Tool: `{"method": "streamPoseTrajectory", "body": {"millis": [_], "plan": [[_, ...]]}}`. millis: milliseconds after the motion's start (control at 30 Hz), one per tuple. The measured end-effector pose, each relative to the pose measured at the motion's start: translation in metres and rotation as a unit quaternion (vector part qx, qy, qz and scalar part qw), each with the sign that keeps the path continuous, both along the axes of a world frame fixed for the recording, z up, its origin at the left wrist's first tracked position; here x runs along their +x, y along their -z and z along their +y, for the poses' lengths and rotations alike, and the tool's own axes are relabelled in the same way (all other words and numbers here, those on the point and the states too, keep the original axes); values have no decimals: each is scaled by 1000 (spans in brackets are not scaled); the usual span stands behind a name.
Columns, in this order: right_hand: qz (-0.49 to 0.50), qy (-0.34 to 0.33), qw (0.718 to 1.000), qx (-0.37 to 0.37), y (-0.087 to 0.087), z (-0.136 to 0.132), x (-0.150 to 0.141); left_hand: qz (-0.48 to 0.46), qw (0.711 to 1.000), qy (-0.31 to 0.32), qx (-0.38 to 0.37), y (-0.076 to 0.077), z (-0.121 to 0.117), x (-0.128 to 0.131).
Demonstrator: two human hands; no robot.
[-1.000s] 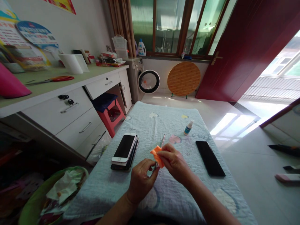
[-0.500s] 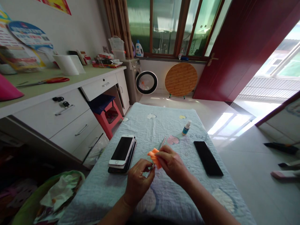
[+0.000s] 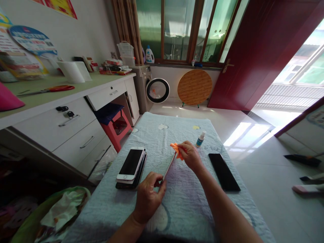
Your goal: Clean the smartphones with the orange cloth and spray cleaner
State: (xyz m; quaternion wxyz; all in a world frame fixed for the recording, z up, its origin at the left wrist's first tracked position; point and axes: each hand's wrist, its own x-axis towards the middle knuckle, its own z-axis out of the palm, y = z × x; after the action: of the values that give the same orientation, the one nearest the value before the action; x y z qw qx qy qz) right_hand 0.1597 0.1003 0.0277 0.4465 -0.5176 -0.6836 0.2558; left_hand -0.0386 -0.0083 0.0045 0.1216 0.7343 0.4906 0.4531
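Observation:
My left hand (image 3: 149, 195) is closed on the near end of a thin phone (image 3: 169, 166), which is turned edge-on so that only its slim side shows. An orange cloth (image 3: 175, 147) is pinched in my right hand (image 3: 191, 157) and touches the phone's far end. Left of my hands lies a stack of phones, with a white phone (image 3: 131, 163) face up on top and a dark one (image 3: 138, 180) beneath. A black phone (image 3: 224, 172) rests flat to the right. Beyond my right hand a small spray bottle (image 3: 200, 139) stands upright.
A pale blue quilted cloth (image 3: 152, 135) covers the table. To the left are a white drawer desk (image 3: 50, 125), a red stool (image 3: 115, 126) and a green bin (image 3: 83, 199) with crumpled paper. A washing machine (image 3: 143, 89) with its door open stands at the back.
My right hand has slid the orange cloth forward along the phone to its far end, baring the phone's middle. My left hand keeps its hold. The view has shifted slightly.

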Motion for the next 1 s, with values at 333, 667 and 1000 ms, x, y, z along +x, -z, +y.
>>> {"method": "streamPoseTrajectory", "body": {"millis": [333, 667, 1000], "plan": [[229, 64, 965, -112, 20, 14, 6, -42, 997, -38, -51, 5, 4, -6], [299, 121, 941, -101, 13, 0, 17, -102, 987, -44, -119, 10, 10, -3], [313, 142, 927, -150, 4, -39, 39, -97, 988, -47, -110, 8, 13, -2]]}}
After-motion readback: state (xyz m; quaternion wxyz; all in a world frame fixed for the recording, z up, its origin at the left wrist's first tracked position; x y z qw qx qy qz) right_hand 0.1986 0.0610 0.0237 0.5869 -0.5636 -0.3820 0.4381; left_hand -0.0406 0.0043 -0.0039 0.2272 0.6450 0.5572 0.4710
